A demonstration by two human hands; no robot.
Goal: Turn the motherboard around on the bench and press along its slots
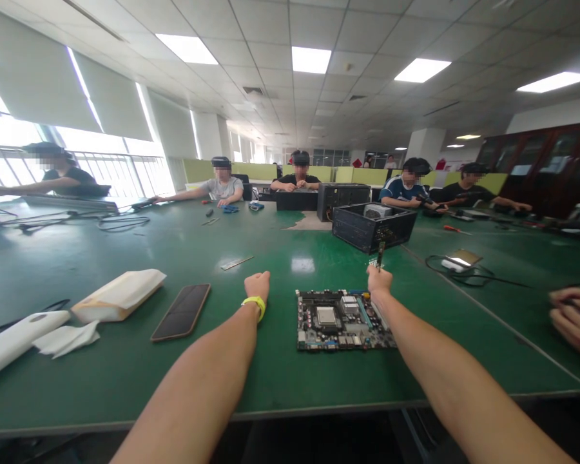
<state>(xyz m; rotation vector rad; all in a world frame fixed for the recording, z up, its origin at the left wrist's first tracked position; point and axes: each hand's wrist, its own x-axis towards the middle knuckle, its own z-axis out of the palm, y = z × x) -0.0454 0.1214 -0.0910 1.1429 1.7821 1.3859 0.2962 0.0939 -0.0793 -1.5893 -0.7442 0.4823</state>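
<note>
My left hand rests in a fist on the green table, a yellow band at its wrist, with nothing sticking out of it. Beyond it lies a thin, pale strip. My right hand is closed round a narrow dark circuit stick, apparently a memory module, which points upward. Between my arms a motherboard lies flat, bearing a square silver processor and a pale heatsink. My right forearm covers the board's right edge.
Left of me lie a phone, a tissue pack and a white device. An open black computer case stands ahead. Cables surround a white adapter at right. Another person's hands are at the right edge; several people sit across the table.
</note>
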